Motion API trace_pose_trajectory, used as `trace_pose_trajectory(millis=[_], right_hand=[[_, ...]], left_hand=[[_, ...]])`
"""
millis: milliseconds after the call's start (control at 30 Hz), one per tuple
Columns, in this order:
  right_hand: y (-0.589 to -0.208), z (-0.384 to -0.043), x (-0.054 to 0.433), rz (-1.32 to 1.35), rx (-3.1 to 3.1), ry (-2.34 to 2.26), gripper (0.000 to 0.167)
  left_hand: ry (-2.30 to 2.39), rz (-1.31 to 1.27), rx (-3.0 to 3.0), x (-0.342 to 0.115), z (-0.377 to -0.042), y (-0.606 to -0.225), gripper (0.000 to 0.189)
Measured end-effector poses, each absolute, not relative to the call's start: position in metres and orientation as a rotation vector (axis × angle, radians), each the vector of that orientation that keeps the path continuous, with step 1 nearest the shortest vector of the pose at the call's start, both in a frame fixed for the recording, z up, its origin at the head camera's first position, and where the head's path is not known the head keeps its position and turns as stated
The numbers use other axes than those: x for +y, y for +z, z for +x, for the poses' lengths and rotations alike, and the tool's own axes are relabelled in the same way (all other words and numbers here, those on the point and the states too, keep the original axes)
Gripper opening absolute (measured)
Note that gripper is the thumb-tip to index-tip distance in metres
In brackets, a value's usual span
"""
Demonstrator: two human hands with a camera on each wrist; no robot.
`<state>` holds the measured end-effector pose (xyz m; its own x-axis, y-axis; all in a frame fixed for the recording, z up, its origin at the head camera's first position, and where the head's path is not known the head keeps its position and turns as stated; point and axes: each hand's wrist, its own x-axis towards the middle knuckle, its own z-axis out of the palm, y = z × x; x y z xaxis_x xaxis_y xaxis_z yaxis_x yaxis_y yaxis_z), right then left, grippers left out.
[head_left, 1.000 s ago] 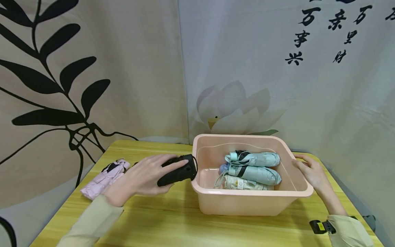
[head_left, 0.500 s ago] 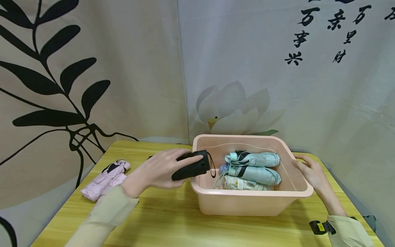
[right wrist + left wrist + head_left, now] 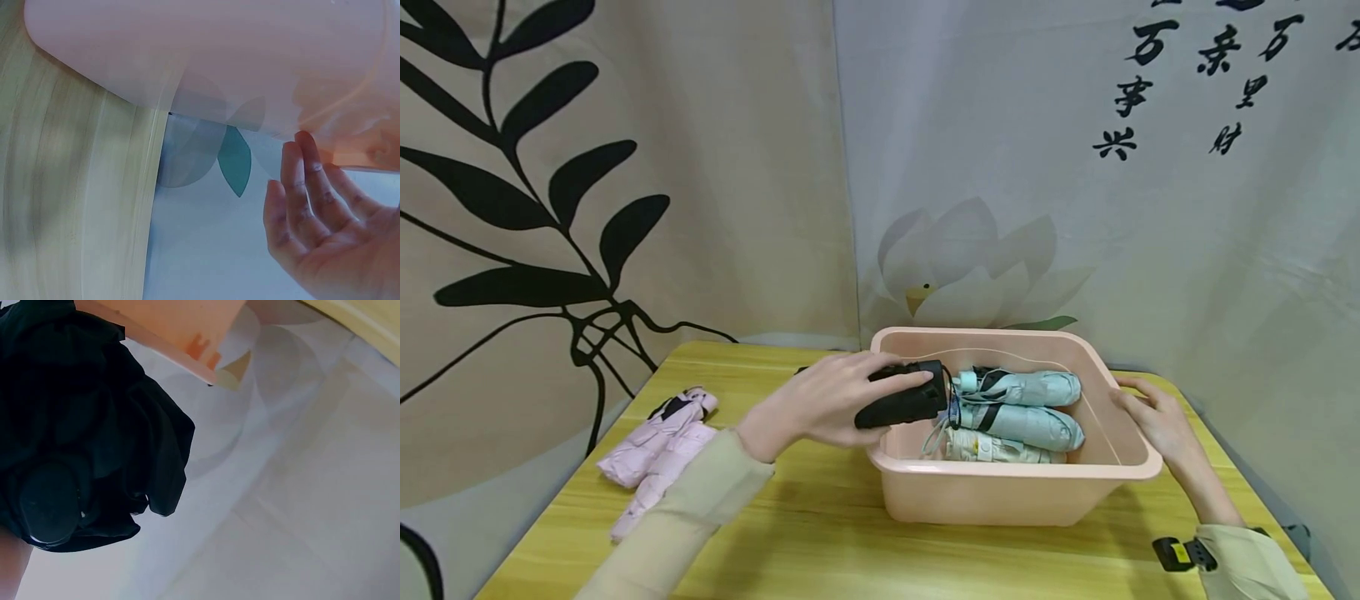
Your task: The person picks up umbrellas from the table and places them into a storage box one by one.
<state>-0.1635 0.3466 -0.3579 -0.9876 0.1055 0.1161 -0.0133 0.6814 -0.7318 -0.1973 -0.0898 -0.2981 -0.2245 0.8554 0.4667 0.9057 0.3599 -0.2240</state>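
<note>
My left hand (image 3: 827,400) grips a black folded umbrella (image 3: 902,400) above the left rim of a pink plastic bin (image 3: 1000,496). Its dark folds (image 3: 81,425) fill the left side of the left wrist view, and a thin strap hangs from its end. Inside the bin lie two light blue folded umbrellas (image 3: 1022,425) and a pale patterned one (image 3: 1000,447). At the bin's right rim my right hand (image 3: 1157,417) holds on, its thumb over the edge. In the right wrist view, its lightly bent fingers (image 3: 312,187) lie along the outer wall.
Two pink folded umbrellas (image 3: 658,454) lie on the left of the wooden table (image 3: 820,533), one partly behind my left forearm. A printed cloth (image 3: 760,167) hangs behind the table.
My left hand has carried the black umbrella rightward, from beside the bin to over its left part. More of the second pink umbrella shows. My right hand has stayed at the rim.
</note>
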Motion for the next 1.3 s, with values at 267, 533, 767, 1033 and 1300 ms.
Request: trace_pose_trajectory(millis=[267,533,767,1033,1300], right_hand=[[-0.359,-0.163,0.347,-0.081,-2.750,1.211,0.053],[-0.360,-0.163,0.347,-0.080,-2.747,1.221,0.054],[-0.360,-0.162,0.346,-0.083,-2.745,1.214,0.054],[-0.360,-0.163,0.347,-0.086,-2.759,1.202,0.054],[-0.359,-0.164,0.346,-0.103,-2.750,1.213,0.055]], left_hand=[[-0.086,-1.572,-2.077,-0.069,-0.203,-0.292,0.068],[-0.017,-1.559,-2.104,-0.050,-0.205,-0.289,0.068],[0.027,-1.569,-2.112,-0.033,-0.207,-0.283,0.067],[0.019,-1.654,-2.129,-0.016,-0.211,-0.279,0.069],[0.066,-1.651,-2.142,0.001,-0.214,-0.278,0.070]])
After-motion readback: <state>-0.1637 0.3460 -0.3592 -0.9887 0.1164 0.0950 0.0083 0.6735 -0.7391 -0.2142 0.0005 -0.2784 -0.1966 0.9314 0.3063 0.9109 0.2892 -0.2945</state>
